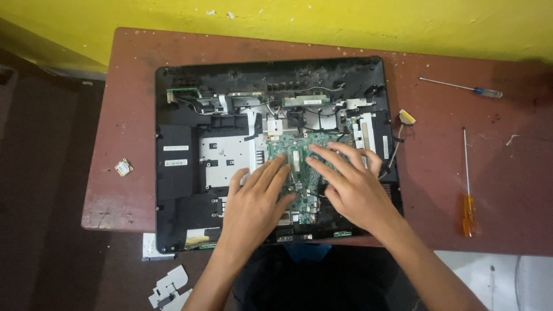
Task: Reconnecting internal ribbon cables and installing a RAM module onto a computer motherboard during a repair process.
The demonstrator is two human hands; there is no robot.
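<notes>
Against the yellow wall, your reddish tabletop (pixel 449 173) carries an opened laptop chassis (pixel 178 173) where your left hand (pixel 253 204) and right hand (pixel 351 184) rest flat, fingers spread, holding nothing, on the green circuit board (pixel 299 151), probably thin and fragile, best gripped by its edges.

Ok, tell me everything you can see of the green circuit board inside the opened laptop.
The green circuit board lies flat in the right half of the opened black laptop base, beside a silvery metal plate. It looks like a rigid board studded with small chips, connectors and silvery parts. Both hands rest on it, fingers spread: the left hand covers its lower left, the right hand its right side. Thin cables run above its top edge. Much of it is hidden.
</notes>
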